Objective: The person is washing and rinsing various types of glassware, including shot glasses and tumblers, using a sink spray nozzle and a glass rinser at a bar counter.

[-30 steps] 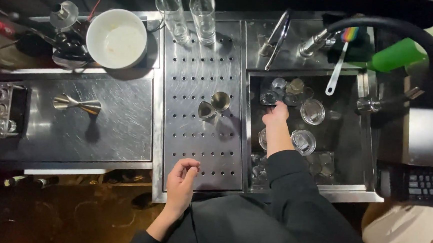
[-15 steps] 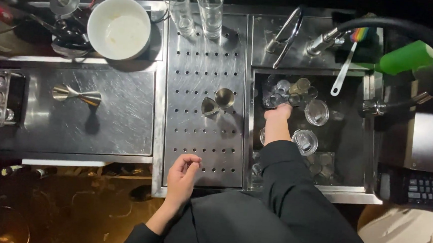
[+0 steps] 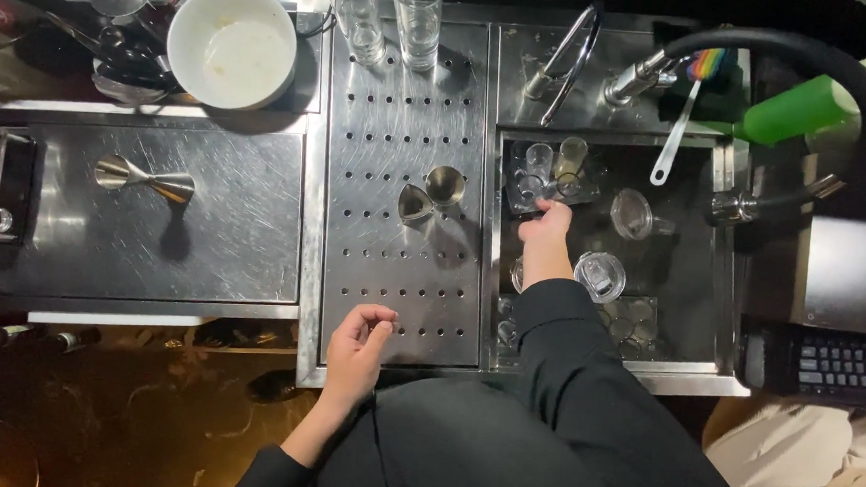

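The fingers of the right hand [image 3: 546, 235] were stretched forward and bunched at the edge of a cluster of small shot glasses [image 3: 548, 170] standing at the far left of the sink [image 3: 694, 320]; whether they had closed on a glass I could not tell from where I stood. The black sleeve [image 3: 568, 332] ran back from that hand over the sink's near rim. Just right of the wrist lay a round clear glass [image 3: 599, 276], and another glass [image 3: 633, 214] lay on its side further back.

The left hand [image 3: 357, 339] rested on the near edge of the perforated steel drainboard [image 3: 401, 111], fingers curled loosely together, holding nothing. In the middle of that board stood two steel jiggers [image 3: 430, 195], touching each other. Two tall glasses [image 3: 387, 15] stood at its far end. Off to the left, another jigger [image 3: 144, 178] lay on its side on the steel lid [image 3: 222, 251], with a white bowl [image 3: 233, 46] behind it.
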